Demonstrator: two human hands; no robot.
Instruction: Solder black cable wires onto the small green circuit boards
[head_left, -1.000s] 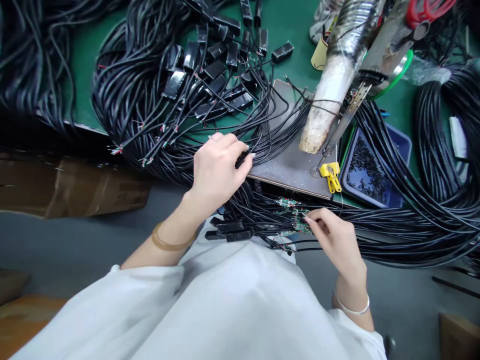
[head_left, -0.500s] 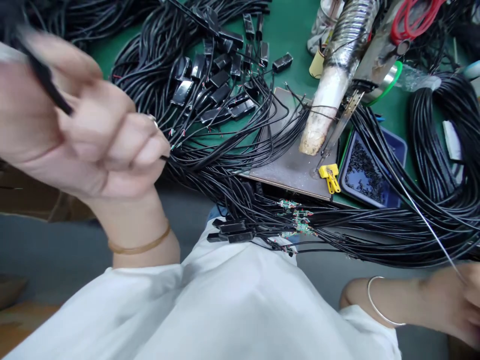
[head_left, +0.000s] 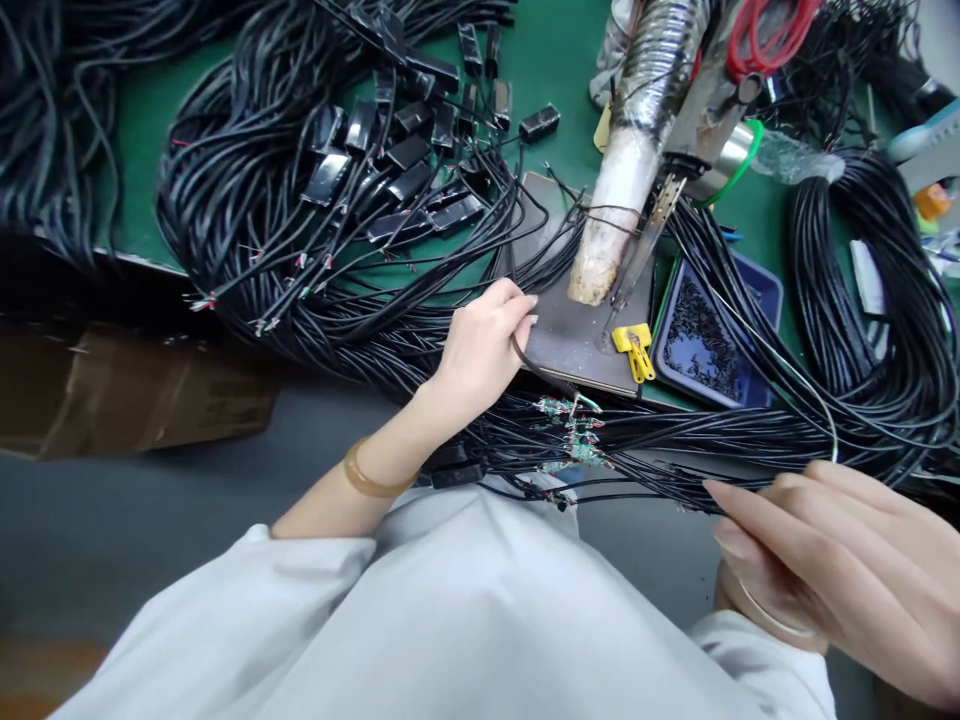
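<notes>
The single view comes from a camera worn on the person's head, facing forward and steeply down. The wearer's white garment (head_left: 465,620) fills the lower middle, seen from above. The hands lie within close range: the left hand (head_left: 484,350) near the centre, the right hand (head_left: 840,560) nearer the lens and larger, at the lower right. Beyond them the green counter (head_left: 574,60) spans the top, farther off; grey floor (head_left: 315,440) shows below its edge.

Below the near edge of the green bench (head_left: 555,60), grey floor (head_left: 165,530) is showing; leftward, a box (head_left: 165,390) is sitting.
</notes>
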